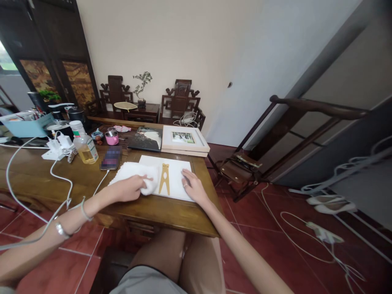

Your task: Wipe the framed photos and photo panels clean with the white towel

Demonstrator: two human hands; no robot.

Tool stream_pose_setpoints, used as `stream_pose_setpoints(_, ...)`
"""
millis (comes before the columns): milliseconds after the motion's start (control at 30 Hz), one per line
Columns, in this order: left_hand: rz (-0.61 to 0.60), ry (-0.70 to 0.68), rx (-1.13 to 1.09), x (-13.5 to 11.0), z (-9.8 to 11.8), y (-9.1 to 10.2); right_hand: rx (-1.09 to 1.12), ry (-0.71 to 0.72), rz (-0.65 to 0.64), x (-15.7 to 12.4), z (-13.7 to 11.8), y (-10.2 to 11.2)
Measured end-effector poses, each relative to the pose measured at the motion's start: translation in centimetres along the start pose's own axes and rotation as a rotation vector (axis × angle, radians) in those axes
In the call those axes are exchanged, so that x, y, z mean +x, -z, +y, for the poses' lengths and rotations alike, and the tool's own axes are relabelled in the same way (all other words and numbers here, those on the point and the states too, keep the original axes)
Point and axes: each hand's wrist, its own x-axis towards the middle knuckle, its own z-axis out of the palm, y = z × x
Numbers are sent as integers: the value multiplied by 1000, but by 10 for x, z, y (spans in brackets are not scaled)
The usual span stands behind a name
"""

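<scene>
My left hand [134,188] is closed on a bunched part of a fluffy white towel [124,171], over the left side of a flat white board [180,190]. On the board's middle lies a flat tan piece [164,179]. It has a small bear-like head, an oval hole and two long legs like a clothes peg. My right hand [193,187] rests on the board's right side, fingers stretched out, holding nothing. Its fingertips are apart from the tan piece. The towel hides the board's left part.
Behind the board lie a dark picture panel [143,138] and a white framed picture [186,141]. Left of them are a phone [110,158] with a cable, a bottle of yellow liquid [85,147], a pink cup [112,137] and a power strip [53,151]. A wooden chair [275,139] stands right.
</scene>
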Motion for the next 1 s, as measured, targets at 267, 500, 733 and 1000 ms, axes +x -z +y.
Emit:
stream_pose_setpoints(267,41,138,51,106,-63,37,16,13,5,0,0,1)
stream_pose_setpoints(500,-15,96,73,161,-23,26,33,7,8,0,1,1)
stream_pose_setpoints(733,19,75,141,150,5,-4,13,7,-5,1,1,1)
stream_pose_setpoints(1000,-11,-108,232,65,56,-24,58,8,16,1,0,0)
